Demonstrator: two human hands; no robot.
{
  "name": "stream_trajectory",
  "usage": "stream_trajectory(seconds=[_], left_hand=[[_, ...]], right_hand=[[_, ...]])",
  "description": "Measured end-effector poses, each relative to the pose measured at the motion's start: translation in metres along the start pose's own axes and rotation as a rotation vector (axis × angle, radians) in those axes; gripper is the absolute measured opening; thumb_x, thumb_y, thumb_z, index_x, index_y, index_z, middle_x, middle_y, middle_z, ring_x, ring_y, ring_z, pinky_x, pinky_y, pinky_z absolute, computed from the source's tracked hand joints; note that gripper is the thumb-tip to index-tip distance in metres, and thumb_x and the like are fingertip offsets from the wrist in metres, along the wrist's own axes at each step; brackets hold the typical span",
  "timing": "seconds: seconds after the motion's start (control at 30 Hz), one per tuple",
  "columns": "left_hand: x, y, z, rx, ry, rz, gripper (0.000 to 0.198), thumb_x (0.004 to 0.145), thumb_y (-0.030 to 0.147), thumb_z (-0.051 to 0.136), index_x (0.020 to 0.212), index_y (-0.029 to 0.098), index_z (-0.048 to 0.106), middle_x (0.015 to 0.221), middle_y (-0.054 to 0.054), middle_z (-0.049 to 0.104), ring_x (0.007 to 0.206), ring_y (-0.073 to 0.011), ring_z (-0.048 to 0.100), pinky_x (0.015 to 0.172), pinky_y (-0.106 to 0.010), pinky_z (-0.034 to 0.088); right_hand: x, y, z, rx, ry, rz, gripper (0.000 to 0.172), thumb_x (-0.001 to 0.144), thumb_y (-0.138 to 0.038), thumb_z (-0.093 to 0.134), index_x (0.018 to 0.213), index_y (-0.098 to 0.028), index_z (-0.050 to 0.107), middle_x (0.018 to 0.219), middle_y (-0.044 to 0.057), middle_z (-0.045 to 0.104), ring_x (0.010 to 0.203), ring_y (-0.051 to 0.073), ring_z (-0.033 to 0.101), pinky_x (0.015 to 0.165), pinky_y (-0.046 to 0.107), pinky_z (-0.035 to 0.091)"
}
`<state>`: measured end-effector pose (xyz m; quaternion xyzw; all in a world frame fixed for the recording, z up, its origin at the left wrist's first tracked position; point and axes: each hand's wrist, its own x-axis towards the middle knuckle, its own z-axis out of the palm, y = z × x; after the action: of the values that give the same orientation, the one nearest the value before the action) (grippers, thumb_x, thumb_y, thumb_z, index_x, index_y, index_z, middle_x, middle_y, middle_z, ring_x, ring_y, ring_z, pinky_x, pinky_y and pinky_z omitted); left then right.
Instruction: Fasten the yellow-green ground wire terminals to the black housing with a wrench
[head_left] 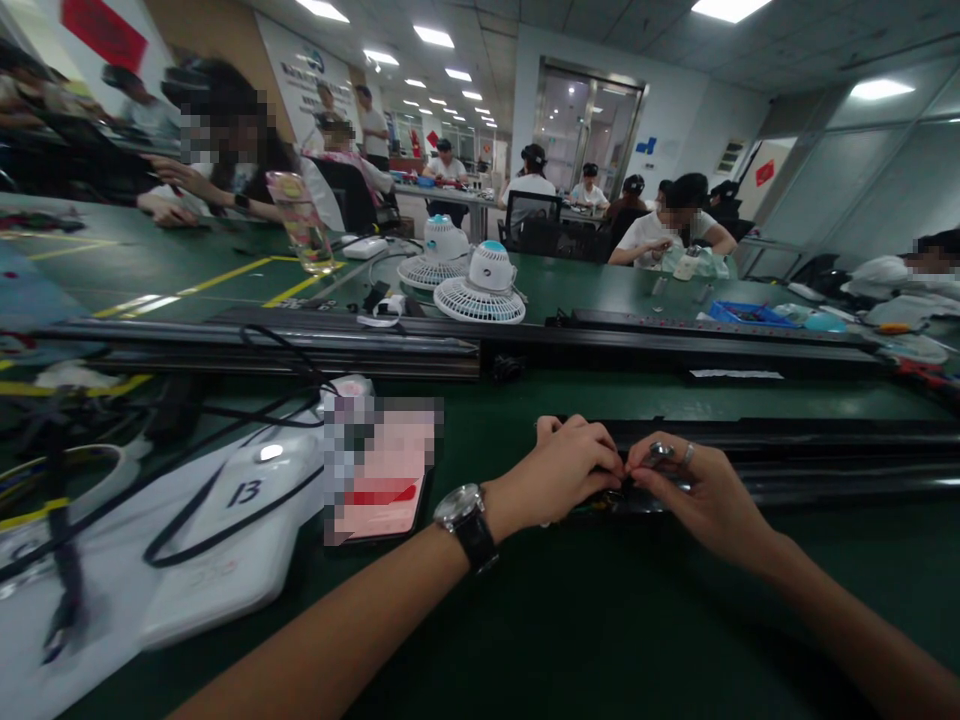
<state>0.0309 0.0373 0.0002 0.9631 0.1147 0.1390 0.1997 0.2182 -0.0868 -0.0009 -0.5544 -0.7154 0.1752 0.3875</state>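
Note:
Both my hands meet at the left end of a long black bar (825, 480) lying on the green table. My left hand (574, 465), with a watch (461, 510) on its wrist, has its fingers curled over that end. My right hand (690, 490), wearing rings, pinches close beside the left fingertips. What the fingertips grip is small and dark, and I cannot make out its kind. A few thin coloured wires seem to show just under the left fingers.
Left of my hands lie a phone (390, 480) with a pink screen and a white device (247, 520) marked 13, crossed by black cables. Long black bars (675, 350) run across the table. Behind them are two white fans (480, 285) and a blue tray (750, 314). Several people sit beyond.

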Motion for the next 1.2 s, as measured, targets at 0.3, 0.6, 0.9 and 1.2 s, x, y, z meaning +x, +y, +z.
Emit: stream_trajectory(seconds=[0.3, 0.6, 0.9, 1.2], left_hand=[[0.000, 0.003, -0.003, 0.004, -0.013, -0.007, 0.015, 0.100, 0.027, 0.058, 0.100, 0.030, 0.073, 0.116, 0.001, 0.064, 0.111, -0.0223, 0.049, 0.084, -0.036, 0.024], [0.000, 0.005, -0.004, 0.023, -0.020, -0.009, 0.016, 0.100, 0.026, 0.057, 0.100, 0.029, 0.073, 0.118, 0.000, 0.064, 0.111, -0.0230, 0.048, 0.084, -0.036, 0.025], [0.000, 0.008, -0.007, 0.072, -0.059, -0.005, 0.021, 0.102, 0.028, 0.052, 0.101, 0.030, 0.073, 0.120, -0.002, 0.062, 0.110, -0.0244, 0.047, 0.083, -0.037, 0.026], [0.002, 0.006, -0.004, 0.117, -0.059, 0.011, 0.017, 0.100, 0.034, 0.057, 0.105, 0.032, 0.073, 0.114, -0.002, 0.061, 0.104, -0.0233, 0.049, 0.079, -0.035, 0.028]], right_hand=[[-0.001, 0.000, -0.001, -0.018, 0.006, -0.011, 0.007, 0.096, -0.022, 0.061, 0.096, -0.023, 0.067, 0.091, 0.002, 0.070, 0.080, 0.019, 0.066, 0.070, 0.030, 0.051], [-0.001, -0.003, 0.000, -0.060, 0.029, -0.021, 0.006, 0.095, -0.019, 0.060, 0.095, -0.022, 0.066, 0.089, 0.002, 0.069, 0.078, 0.018, 0.066, 0.069, 0.030, 0.051], [-0.003, 0.002, -0.006, 0.010, -0.010, 0.007, 0.008, 0.096, -0.025, 0.061, 0.098, -0.024, 0.069, 0.092, 0.004, 0.071, 0.082, 0.020, 0.068, 0.071, 0.032, 0.055], [-0.001, 0.010, -0.015, 0.117, -0.081, 0.029, 0.009, 0.094, -0.025, 0.065, 0.097, -0.024, 0.073, 0.096, 0.004, 0.075, 0.088, 0.022, 0.070, 0.078, 0.036, 0.057]])
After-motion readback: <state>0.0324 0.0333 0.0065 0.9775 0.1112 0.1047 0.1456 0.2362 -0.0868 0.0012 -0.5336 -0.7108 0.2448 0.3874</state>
